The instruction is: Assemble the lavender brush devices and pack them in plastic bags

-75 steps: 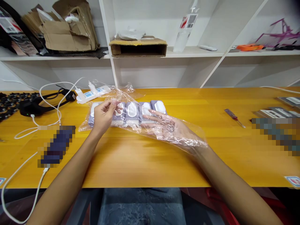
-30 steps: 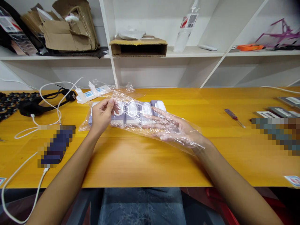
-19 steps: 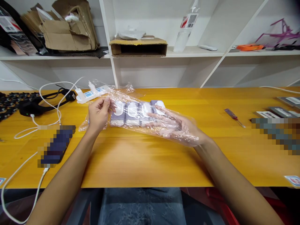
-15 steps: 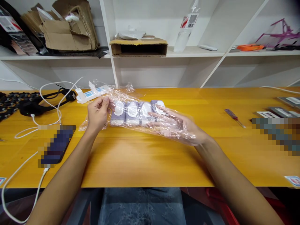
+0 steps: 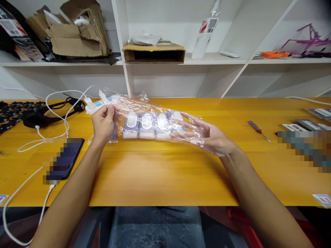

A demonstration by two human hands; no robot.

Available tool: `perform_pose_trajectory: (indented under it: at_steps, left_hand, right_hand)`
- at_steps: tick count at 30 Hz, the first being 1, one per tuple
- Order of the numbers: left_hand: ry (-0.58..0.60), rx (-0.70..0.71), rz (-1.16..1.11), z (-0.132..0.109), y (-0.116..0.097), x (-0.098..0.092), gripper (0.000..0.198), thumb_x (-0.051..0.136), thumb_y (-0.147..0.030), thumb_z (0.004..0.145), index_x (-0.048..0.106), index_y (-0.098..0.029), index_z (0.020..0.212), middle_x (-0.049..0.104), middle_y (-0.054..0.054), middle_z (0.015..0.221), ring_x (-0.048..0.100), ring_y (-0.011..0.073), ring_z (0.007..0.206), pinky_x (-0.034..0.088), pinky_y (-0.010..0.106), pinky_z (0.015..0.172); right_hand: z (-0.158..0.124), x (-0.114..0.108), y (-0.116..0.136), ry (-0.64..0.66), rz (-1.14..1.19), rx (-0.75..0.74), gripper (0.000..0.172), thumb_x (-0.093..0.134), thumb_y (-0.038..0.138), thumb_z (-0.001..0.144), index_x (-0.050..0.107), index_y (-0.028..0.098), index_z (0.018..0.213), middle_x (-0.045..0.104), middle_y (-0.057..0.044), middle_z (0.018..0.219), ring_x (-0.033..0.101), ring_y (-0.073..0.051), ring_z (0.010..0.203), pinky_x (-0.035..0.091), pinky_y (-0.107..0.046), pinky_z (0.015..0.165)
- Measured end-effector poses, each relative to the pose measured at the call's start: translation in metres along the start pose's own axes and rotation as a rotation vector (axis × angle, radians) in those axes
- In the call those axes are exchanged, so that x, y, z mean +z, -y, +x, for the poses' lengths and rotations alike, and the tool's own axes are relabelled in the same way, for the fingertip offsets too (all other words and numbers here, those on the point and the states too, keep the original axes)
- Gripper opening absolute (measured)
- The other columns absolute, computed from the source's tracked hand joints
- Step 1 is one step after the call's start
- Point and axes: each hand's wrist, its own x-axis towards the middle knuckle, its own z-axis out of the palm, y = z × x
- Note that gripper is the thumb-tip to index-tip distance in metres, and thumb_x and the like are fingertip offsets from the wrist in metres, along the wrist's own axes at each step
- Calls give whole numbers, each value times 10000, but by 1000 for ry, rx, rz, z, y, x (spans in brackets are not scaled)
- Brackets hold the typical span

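A clear plastic bag (image 5: 134,105) lies over a row of several purple-and-white packs (image 5: 147,125) on the yellow table (image 5: 160,172). My left hand (image 5: 102,123) pinches the bag's upper left edge, fingers closed on the film. My right hand (image 5: 210,136) reaches inside the bag from the right, fingers stretched out and spread toward the rightmost pack; the film now covers only its fingers.
A white power strip (image 5: 97,103) with white cables and a black cable bundle (image 5: 38,117) sit at the left, a phone (image 5: 64,160) in front of them. A red-handled screwdriver (image 5: 257,130) and flat packets (image 5: 310,124) lie right. White shelves (image 5: 155,62) with cardboard boxes stand behind.
My left hand has pulled the bag's edge leftward, and the bag has slid off my right wrist toward the fingers. The packs have barely shifted.
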Motion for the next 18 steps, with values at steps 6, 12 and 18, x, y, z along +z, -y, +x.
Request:
perform_pose_trajectory:
  at_steps: [6,12,18]
  left_hand:
    - [-24,-2,12,4,4,-6,503,749,-731,981,719,-245,855,684,9,685,625,133,510,483,267,477]
    - [-69,42,41,6,10,-5,531,727,-772,973,701,-254,860,662,-7,657,643,139,487,426,268,426]
    - [-71,140,55,1,3,2,568,629,-808,1021,735,-251,981,729,13,732,720,169,614,524,294,541]
  right_hand:
    - [3,-12,1,-68,-5,-71,806,965,515,841,663,342,1568,710,-120,1592,712,-476,1423,583,-751,1182]
    - [7,-10,-6,-150,19,-116,538,890,670,889,849,285,1263,892,-93,1185,861,-361,1119,661,-614,1106]
    - [11,0,-14,-258,-53,-285,293,1046,389,759,916,305,1008,905,-40,973,858,-280,877,688,-533,979]
